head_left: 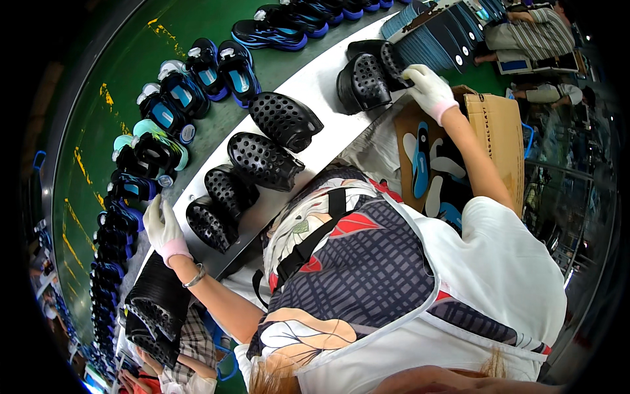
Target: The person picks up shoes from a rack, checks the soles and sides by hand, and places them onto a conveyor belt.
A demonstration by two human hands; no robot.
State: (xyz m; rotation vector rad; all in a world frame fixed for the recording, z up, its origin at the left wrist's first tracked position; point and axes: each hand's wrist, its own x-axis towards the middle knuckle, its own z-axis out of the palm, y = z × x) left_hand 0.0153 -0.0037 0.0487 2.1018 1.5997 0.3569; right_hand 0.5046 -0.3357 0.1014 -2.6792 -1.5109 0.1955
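Note:
My right hand, in a white glove, has its fingers closed at the end of a black perforated shoe form on the far part of the white ledge. Another black shoe form stands right beside that one. At the left, my gloved left hand is raised with fingers stretched out, near a dark sneaker with a purple-blue sole, and I see nothing held in it. Between my hands, a pair of larger black forms and a pair of smaller ones rest on the ledge.
Sneakers line the green conveyor beyond the ledge. Stacked insoles stand at the far right, above a cardboard box holding loose insoles. More black forms are stacked at lower left. Other people sit nearby.

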